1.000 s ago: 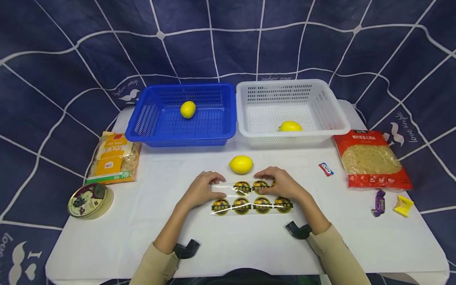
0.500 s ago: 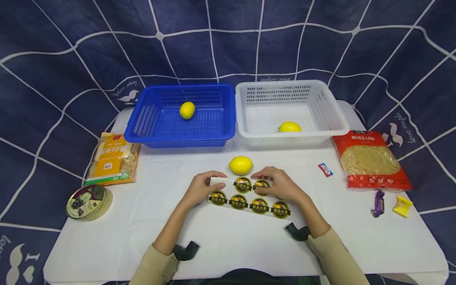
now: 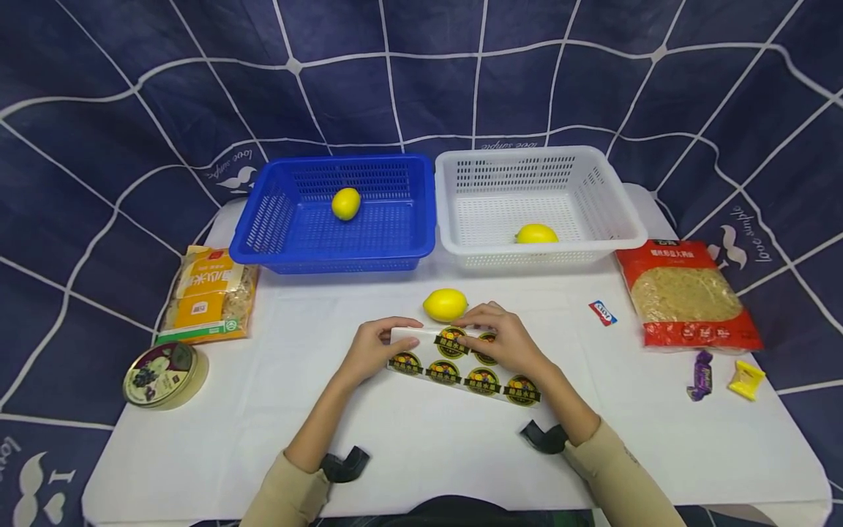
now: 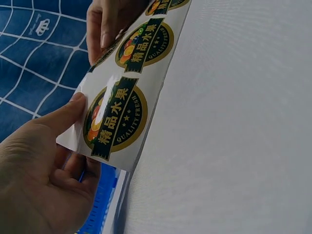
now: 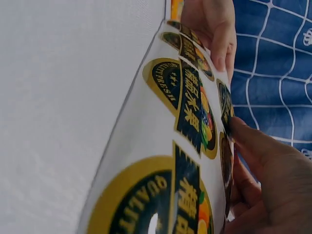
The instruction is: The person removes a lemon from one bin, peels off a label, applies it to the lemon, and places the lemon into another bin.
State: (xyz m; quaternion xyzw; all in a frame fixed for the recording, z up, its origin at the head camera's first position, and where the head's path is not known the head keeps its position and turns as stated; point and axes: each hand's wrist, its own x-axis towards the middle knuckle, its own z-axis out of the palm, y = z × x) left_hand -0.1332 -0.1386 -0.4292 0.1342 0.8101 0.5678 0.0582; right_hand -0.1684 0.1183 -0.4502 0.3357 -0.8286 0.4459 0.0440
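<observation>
A white sheet of round black-and-gold fruit stickers (image 3: 464,375) is held up between both hands, its near edge sloping down to the right in the head view. At its left end my left hand (image 3: 374,351) pinches it, thumb on top and fingers beneath, as the left wrist view shows with the stickers (image 4: 117,117). My right hand (image 3: 503,340) pinches the far edge, its thumb beside one sticker; in the right wrist view the sheet (image 5: 146,122) bows. Just beyond the sheet a yellow lemon (image 3: 445,304) lies on the white table.
Behind stand a blue basket (image 3: 329,260) and a white basket (image 3: 546,252), each with one lemon inside. On the left are a grain bag (image 3: 209,296) and a round tin (image 3: 165,375). Right are a red noodle bag (image 3: 688,293), a small wrapper (image 3: 602,312) and two candies (image 3: 701,375).
The sheet has been lifted and tilted, its right end now nearer the person. My right hand has slid left along the far edge; the left hand has barely moved.
</observation>
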